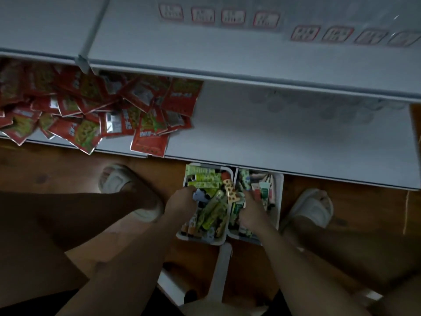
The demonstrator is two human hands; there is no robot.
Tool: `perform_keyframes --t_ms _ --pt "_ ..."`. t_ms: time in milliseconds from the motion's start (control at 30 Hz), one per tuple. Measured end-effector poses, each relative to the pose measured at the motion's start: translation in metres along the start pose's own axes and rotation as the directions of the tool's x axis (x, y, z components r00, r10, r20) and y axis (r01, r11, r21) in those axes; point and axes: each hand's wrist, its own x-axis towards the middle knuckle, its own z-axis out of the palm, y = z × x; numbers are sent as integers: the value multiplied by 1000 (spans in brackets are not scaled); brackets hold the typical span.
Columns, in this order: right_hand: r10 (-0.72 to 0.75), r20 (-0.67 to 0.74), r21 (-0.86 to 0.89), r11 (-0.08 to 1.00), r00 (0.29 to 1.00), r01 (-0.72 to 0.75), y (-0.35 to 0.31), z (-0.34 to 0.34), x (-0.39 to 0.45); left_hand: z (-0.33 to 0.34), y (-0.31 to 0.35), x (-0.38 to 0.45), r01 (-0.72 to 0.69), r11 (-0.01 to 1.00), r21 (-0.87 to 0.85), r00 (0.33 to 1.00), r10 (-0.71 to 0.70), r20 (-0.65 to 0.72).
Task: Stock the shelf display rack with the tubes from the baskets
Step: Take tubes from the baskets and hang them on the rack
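Both hands are down in the baskets. The left hand [182, 199] is knuckles-up in the left basket [200, 240], fingers curled into the pile on a blue-and-white tube [200, 196] — whether it truly grips I cannot tell. The right hand [251, 210] dips into the right basket [279, 201], fingers buried among the tubes; its hold is hidden too.

The left basket is heaped with green tubes [214, 210] and a yellow spotted one [231, 190] against the dividing wall. The right basket holds paler tubes [264, 188], red and green capped. The baskets touch side by side on the wooden floor [68, 169], their far ends tucked under the lower shelf [296, 142] edge.

A slippered foot [123, 181] stands just left of the baskets, another [314, 208] just right — tight quarters.

Red packets [91, 110] crowd the shelf's left part, one hanging over the edge; the right part is bare white. The upper shelf [205, 51] overhangs it.
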Motion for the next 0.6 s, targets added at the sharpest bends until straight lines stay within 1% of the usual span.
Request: perform_keyframes --t_ms 67,100,167,233,300,333,367,433,467,500,567,600 --pt "1 -107 -69 998 994 -8 5 2 7 5 -5 5 21 1000 -5 998 -21 -58" --pt "-4 -185 -112 994 983 -17 7 -2 11 6 -9 8 39 999 -12 994 -40 -100" --pt "-16 -355 -161 986 935 -44 13 -12 19 6 -13 14 65 998 -24 984 -68 -166" --pt "61 -512 -92 988 857 -125 22 -26 24 5 -13 21 85 996 -15 977 -87 -195" --pt "166 -611 16 980 774 -197 34 -39 29 5 -9 28 96 995 -15 974 -97 -203" --pt "213 -618 78 974 757 -211 41 -45 32 5 -5 31 94 995 -21 974 -96 -206" --pt "266 -598 159 964 756 -213 49 -49 36 7 -2 34 88 996 -28 974 -92 -208" --pt "397 -498 356 904 771 -235 62 -55 43 12 6 40 85 995 -47 973 -93 -211" --pt "423 -468 393 886 776 -246 66 -57 47 15 10 42 91 994 -61 970 -102 -219" --pt "405 -484 392 893 776 -221 66 -59 49 16 14 44 96 993 -70 966 -110 -236" --pt "264 -586 271 955 766 -122 62 -65 51 17 20 49 85 996 -25 953 -89 -288" --pt "191 -621 177 979 760 -101 58 -68 53 16 22 53 70 997 16 950 -62 -306"
